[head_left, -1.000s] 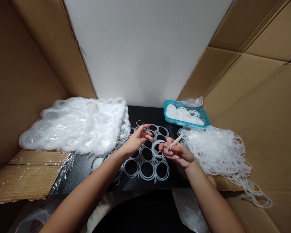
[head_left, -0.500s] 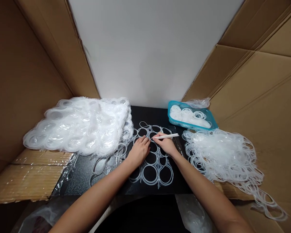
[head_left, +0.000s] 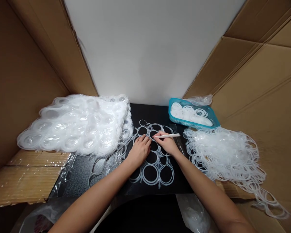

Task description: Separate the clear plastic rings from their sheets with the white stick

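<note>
now, right fingers (head_left: 161,133) grip a white stick (head_left: 171,136)

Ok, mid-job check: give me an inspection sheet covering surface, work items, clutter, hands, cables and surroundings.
Surface: black tabletop
Work items: translucent ring sheet lying flat; blue tray holding white rings; wrapped stack at left
Clutter: tangled ring heap at right, trailing toward the near side; clear plastic beside the tray
Hands: left hand on the sheet, right hand pinching a white stick-like tool
Cables: nothing seen
Surroundings: pale wall ahead, cardboard on both sides
</note>
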`<state>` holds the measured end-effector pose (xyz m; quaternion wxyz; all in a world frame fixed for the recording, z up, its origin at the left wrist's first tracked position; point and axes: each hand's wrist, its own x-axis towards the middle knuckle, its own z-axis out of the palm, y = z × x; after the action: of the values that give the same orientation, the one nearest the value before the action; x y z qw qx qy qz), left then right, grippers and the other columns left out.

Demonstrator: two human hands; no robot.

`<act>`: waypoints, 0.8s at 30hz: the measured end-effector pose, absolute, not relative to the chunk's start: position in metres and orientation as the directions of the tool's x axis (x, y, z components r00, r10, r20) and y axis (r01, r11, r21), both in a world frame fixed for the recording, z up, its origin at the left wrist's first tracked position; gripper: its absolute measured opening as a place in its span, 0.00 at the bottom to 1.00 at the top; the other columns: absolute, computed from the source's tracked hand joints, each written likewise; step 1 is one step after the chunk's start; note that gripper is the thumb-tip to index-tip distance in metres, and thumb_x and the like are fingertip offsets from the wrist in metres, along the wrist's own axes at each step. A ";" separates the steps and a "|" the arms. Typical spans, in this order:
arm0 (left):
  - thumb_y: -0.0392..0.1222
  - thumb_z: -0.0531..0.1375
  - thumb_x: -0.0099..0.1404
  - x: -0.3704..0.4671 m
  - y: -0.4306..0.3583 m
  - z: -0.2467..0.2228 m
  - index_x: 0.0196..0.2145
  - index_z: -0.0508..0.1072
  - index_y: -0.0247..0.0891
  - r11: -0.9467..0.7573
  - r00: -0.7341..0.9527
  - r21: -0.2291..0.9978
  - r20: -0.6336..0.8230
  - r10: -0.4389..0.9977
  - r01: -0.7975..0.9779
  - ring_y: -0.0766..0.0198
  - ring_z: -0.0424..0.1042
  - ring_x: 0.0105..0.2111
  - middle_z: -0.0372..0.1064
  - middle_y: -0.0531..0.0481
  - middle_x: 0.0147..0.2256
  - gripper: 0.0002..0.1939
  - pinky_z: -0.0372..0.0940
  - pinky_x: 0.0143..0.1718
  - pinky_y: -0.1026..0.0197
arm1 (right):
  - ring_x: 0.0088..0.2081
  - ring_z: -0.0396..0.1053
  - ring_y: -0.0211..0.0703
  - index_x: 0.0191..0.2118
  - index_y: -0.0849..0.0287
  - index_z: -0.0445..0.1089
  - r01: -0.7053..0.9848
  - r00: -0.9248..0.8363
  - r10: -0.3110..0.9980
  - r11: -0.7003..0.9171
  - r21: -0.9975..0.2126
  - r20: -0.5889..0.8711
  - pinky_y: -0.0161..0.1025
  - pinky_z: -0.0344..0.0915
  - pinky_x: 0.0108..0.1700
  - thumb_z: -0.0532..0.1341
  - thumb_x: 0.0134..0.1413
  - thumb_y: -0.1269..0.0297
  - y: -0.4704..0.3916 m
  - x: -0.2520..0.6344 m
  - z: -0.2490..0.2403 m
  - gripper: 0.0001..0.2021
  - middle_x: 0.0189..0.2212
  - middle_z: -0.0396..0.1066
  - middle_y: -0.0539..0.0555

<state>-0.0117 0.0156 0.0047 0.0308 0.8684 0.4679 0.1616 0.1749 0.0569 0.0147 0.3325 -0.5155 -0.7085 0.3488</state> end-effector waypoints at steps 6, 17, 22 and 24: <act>0.33 0.54 0.68 -0.010 0.016 0.005 0.54 0.67 0.34 -0.562 0.515 0.198 0.241 0.822 0.803 0.48 0.61 0.62 0.67 0.39 0.55 0.17 0.57 0.61 0.47 | 0.40 0.70 0.49 0.38 0.55 0.72 0.592 -0.450 0.847 0.521 -0.615 0.285 0.45 0.66 0.45 0.54 0.64 0.64 0.051 0.169 0.009 0.09 0.36 0.74 0.55; 0.32 0.54 0.68 -0.010 0.018 0.008 0.54 0.67 0.36 -0.547 0.505 0.216 0.222 0.834 0.809 0.48 0.60 0.63 0.67 0.40 0.55 0.17 0.56 0.62 0.45 | 0.33 0.69 0.47 0.27 0.55 0.62 0.713 0.277 0.849 0.132 -0.689 0.449 0.43 0.67 0.37 0.56 0.59 0.56 0.085 0.245 0.038 0.12 0.28 0.71 0.55; 0.33 0.57 0.67 0.001 0.024 0.017 0.58 0.65 0.36 -0.599 0.549 0.249 0.244 0.799 0.761 0.49 0.62 0.62 0.65 0.40 0.57 0.21 0.57 0.61 0.47 | 0.38 0.75 0.48 0.28 0.55 0.60 -0.013 0.224 0.973 -0.057 -0.998 -0.059 0.33 0.66 0.23 0.70 0.43 0.54 0.085 0.219 0.041 0.18 0.35 0.76 0.56; 0.34 0.58 0.67 -0.001 0.023 0.020 0.59 0.63 0.35 -0.605 0.543 0.253 0.278 0.793 0.755 0.50 0.64 0.59 0.64 0.39 0.57 0.23 0.61 0.58 0.49 | 0.39 0.77 0.48 0.28 0.56 0.60 -0.212 0.052 0.981 -0.171 -0.962 -0.186 0.29 0.64 0.21 0.73 0.38 0.57 0.084 0.203 0.042 0.20 0.36 0.77 0.57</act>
<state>-0.0006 0.0233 0.0196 0.0514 0.8767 0.4413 0.1843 0.2026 0.0843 0.0418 0.5195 -0.5058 -0.3800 0.5743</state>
